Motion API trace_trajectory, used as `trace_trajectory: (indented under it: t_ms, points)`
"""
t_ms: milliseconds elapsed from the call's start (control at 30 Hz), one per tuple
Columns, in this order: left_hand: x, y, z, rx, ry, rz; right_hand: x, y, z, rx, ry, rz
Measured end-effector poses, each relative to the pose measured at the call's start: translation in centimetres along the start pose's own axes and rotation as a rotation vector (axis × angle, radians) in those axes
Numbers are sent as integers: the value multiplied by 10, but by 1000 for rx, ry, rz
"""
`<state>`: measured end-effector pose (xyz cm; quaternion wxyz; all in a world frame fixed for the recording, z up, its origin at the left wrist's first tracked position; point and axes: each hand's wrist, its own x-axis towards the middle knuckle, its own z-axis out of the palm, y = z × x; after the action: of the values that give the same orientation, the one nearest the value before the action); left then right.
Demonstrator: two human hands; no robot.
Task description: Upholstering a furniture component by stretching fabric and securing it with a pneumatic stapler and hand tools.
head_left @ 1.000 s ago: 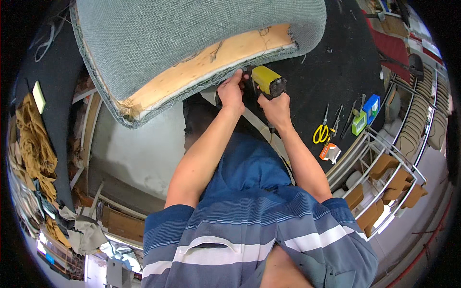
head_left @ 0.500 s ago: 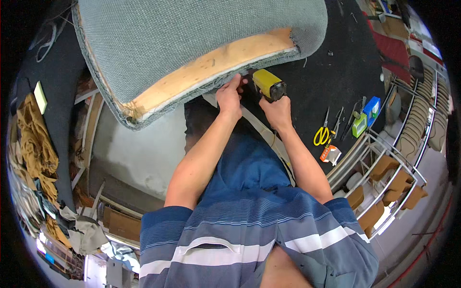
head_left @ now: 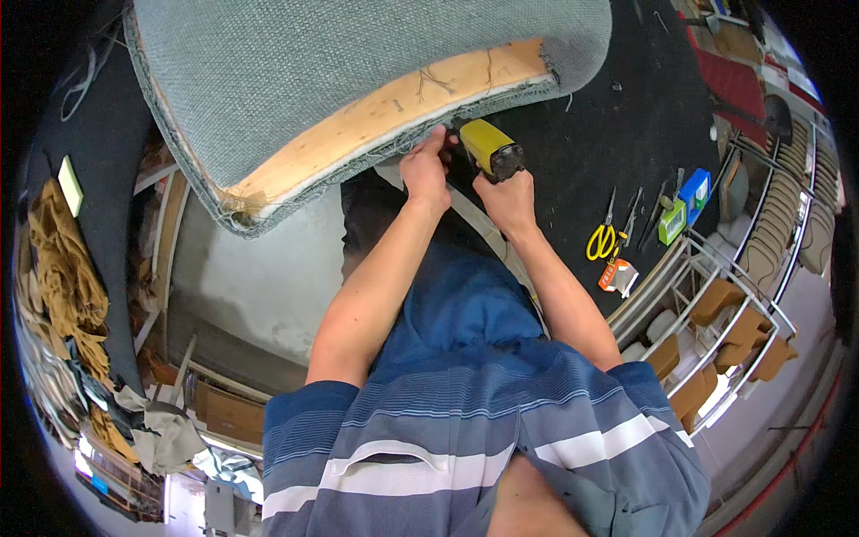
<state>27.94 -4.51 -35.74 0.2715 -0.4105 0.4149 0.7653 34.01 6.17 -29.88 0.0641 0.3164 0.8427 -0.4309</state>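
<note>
Hands raised: left hand (head_left: 426,167) grip pinching fabric edge (head_left: 394,154); right hand (head_left: 507,199) clasping yellow stapler (head_left: 490,148) (arms extended).

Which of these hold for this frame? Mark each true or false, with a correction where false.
1. The right hand grips a yellow tool. True.
2. The left hand rests on the black bench top, away from the fabric. False: it pinches the grey-green fabric at the panel's edge.
3. Yellow-handled scissors lie on the black bench top. True.
4. The fabric fully hides the wooden panel. False: a bare wooden strip shows.
</note>
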Motion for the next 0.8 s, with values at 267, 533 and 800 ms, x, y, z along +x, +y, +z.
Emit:
trace_trajectory:
  t_ms: [267,533,800]
  points:
    - [-1,6,-10,19,6,3,3,9,0,23,-40,3]
    - [-2,7,-8,31,47,21,-4,0,8,18,-48,-16]
    - [-1,12,-24,8,18,0,-4,3,9,9,-64,58]
